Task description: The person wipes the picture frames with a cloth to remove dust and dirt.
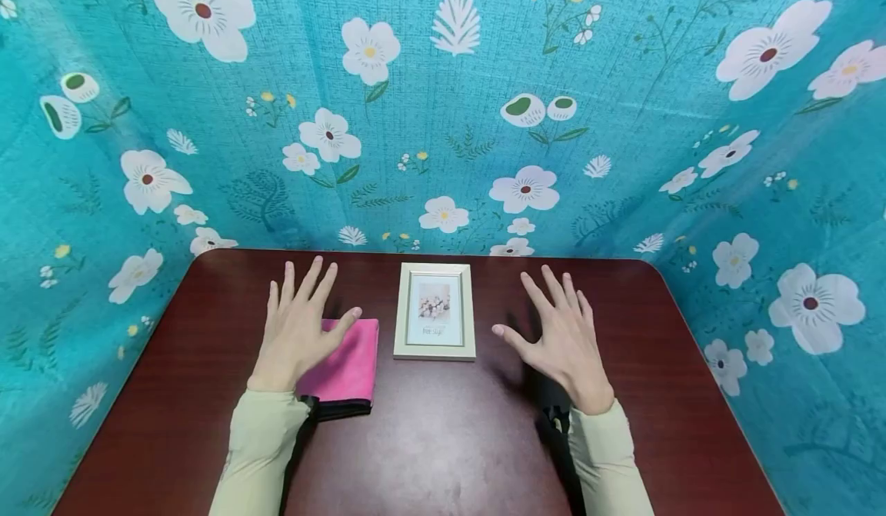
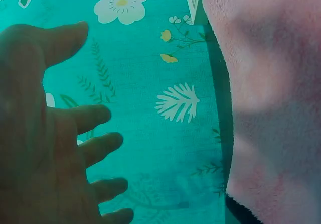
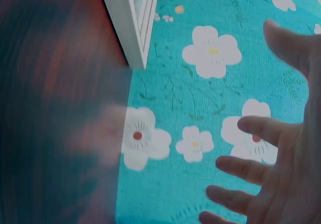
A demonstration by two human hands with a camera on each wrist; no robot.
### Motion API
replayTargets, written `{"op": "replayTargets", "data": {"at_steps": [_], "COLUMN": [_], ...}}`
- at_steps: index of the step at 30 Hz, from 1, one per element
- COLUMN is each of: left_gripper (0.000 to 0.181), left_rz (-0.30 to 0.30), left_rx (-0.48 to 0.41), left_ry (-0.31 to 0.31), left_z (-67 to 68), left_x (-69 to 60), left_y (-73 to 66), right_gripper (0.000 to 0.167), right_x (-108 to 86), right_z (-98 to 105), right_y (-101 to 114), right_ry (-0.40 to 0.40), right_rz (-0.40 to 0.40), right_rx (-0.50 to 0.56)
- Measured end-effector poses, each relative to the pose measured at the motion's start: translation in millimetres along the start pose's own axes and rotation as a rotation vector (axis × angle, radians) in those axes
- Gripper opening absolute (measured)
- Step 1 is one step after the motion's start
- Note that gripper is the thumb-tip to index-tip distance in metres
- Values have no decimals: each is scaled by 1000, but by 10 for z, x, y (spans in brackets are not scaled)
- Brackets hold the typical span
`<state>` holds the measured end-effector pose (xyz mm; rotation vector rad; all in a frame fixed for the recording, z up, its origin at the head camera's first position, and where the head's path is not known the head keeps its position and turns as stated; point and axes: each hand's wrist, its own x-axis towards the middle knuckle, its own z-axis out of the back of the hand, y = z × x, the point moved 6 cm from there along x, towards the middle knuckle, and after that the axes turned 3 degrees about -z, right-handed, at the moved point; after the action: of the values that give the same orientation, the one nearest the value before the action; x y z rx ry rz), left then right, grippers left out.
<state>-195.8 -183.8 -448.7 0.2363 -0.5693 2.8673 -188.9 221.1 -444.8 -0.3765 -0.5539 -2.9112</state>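
Note:
Over the left part of the table, my left hand (image 1: 298, 335) is held with its fingers spread, partly covering a folded pink cloth (image 1: 351, 366) with a black edge. In the left wrist view the fingers of that hand (image 2: 50, 118) stand apart from the cloth (image 2: 276, 98). A cream picture frame (image 1: 434, 331) with a flower print lies on the table between the two hands. To its right, my right hand (image 1: 564, 339) has its fingers spread, holding nothing. The right wrist view shows a gap between this hand (image 3: 281, 169) and the frame's edge (image 3: 131, 33).
A dark red-brown wooden table (image 1: 450, 431) with rounded far corners carries these things. Teal fabric with white flowers (image 1: 415, 139) hangs behind it and along both sides. Black straps (image 1: 556, 417) show beneath the sleeves at the wrists.

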Motion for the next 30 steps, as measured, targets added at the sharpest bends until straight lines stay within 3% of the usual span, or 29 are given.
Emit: {"op": "replayTargets", "data": {"at_steps": [5, 11, 13, 20, 27, 30], "left_gripper": [88, 72, 67, 65, 62, 45], "left_rz": [-1, 8, 26, 58, 56, 39], "left_rx": [-13, -30, -21, 22, 64, 67], "left_ry": [64, 260, 300, 337, 349, 352], "left_z": [-71, -405, -493, -610, -625, -607], "left_x": [10, 1, -17, -45, -4, 8], "left_y": [24, -6, -7, 5, 43, 41], "right_gripper": [89, 70, 67, 65, 61, 62], "right_x": [109, 281, 322, 331, 332, 314], "right_z": [-192, -569, -706, -1084, -1154, -1151], "right_y": [43, 142, 186, 253, 236, 227], "right_ry": [48, 164, 204, 290, 274, 308], "right_rz": [-36, -110, -137, -208, -262, -297], "right_rx": [115, 362, 407, 422, 427, 416]}}
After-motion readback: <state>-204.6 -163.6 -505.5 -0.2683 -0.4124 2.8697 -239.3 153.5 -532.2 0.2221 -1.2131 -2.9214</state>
